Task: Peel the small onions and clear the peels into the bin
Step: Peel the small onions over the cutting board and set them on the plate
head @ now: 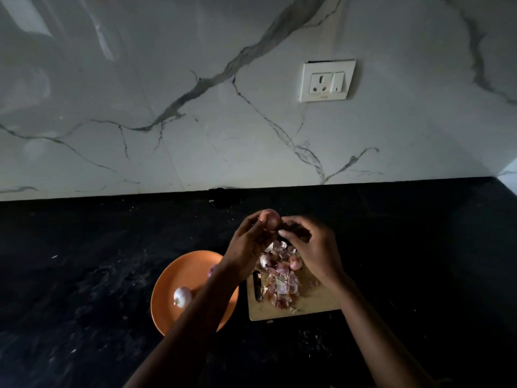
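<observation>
Both hands are up in the middle of the frame, just above the far end of the wooden cutting board (pixel 316 303). The left hand (pixel 247 243) has its fingers curled around a small onion (pixel 269 218), which pokes out at the top of the grip, still pinkish with skin on it as far as I can make out. The right hand (pixel 310 245) is right next to it, fingertips touching the side of that onion, thumb and fingers bent in like they're pinching at the skin, though it's too dark to see whether there's actually a bit of peel between them. Below the hands, the board is covered with a messy pile of onion peels (pixel 281 284), purple and papery white, with one more unpeeled onion (pixel 295 263) sitting at the right edge of the pile near the right wrist. There's a dark thing at the board's left edge, can't tell what it is. To the left of the board, lower centre of the frame, an orange plate (pixel 179 271) holds a peeled onion (pixel 182 297) near its left side, plus another one half hidden behind the left forearm. Everything sits on a black countertop (pixel 84 261), with a white marble backsplash (pixel 167 107) across the top of the frame and a wall socket (pixel 327 81) in the upper right.
</observation>
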Motion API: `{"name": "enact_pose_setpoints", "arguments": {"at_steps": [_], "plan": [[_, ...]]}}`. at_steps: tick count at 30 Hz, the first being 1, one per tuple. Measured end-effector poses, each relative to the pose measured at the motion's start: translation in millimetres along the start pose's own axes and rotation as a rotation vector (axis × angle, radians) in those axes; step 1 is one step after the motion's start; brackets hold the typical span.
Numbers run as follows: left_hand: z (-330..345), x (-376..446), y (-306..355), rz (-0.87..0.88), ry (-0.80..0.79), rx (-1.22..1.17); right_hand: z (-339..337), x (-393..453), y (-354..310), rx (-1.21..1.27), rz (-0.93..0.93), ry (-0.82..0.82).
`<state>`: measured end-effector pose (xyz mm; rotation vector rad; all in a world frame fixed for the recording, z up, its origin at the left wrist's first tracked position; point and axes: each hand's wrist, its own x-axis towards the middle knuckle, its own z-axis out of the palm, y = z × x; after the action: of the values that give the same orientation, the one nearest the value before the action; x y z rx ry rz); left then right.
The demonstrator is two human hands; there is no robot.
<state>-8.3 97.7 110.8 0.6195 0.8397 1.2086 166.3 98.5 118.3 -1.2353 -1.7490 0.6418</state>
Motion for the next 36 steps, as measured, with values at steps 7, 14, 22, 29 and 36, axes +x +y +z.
{"name": "enact_pose_setpoints", "arguments": {"at_steps": [7,14,22,29,36], "plan": [[0.6,-4.4,1.8,-0.067,-0.008,0.028,-1.4,12.6,-2.4,-0.075,-0.103,0.035],[3.4,-6.7,2.4,0.002,-0.046,0.079,3.8,15.3,-9.6,-0.112,-0.077,0.057],[0.5,-6.6,4.3,-0.053,-0.112,0.101,16.2,13.6,-12.8,0.045,0.204,0.065],[1.3,-4.9,7.6,-0.059,-0.055,0.097,13.2,13.7,-3.9,0.2,0.225,-0.072],[0.4,-6.2,5.5,0.002,-0.077,0.167,9.1,11.9,-3.3,0.235,0.254,0.013]]}}
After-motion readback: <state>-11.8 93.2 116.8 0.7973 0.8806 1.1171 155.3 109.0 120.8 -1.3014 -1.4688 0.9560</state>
